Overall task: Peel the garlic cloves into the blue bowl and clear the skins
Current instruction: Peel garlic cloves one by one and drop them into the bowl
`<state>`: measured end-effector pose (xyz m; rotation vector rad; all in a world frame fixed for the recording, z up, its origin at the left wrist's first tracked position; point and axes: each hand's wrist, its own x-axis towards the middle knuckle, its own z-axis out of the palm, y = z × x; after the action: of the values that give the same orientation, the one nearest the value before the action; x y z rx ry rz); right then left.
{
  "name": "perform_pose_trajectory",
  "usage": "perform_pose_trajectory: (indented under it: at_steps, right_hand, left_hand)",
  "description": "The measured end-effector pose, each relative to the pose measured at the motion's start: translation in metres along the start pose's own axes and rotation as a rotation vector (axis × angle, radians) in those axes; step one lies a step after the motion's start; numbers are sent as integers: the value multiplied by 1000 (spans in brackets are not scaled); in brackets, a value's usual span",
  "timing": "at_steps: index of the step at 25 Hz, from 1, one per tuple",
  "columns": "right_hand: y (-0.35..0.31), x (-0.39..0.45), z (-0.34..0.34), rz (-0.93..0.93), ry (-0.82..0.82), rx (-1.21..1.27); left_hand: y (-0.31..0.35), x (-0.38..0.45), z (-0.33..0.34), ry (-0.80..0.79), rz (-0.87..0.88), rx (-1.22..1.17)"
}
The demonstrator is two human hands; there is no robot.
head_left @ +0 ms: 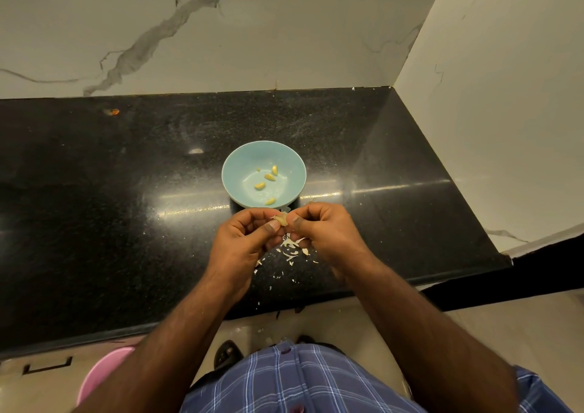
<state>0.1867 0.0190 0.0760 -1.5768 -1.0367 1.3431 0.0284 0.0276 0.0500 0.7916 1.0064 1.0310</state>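
Black granite counter [94,207] is running under a marble-veined wall, and nearest its front edge loose skins [292,250] are lying scattered, some over the lip toward the floor at 6 o'clock, so the clearing step is judged not yet started. Just above the scraps, left hand [243,242] and right hand [325,232] are meeting fingertip to fingertip, both pinching one garlic clove [282,220] with skin partly on. Beyond, at 12 o'clock of the hands, the blue bowl [234,163] is holding four peeled cloves [269,177]; no unpeeled stock is showing, so remaining count cannot be told.
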Motion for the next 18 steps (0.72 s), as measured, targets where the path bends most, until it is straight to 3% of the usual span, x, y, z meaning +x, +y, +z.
perform_pose_trajectory:
  at_steps: [12,18]
  right_hand:
    - [4,1,-3,-96,9,-98]
    - [6,6,-4,-145,-17,-333]
  left_hand:
    - [6,3,2,26,-34,-5]
    - [7,4,0,-18,-96,76]
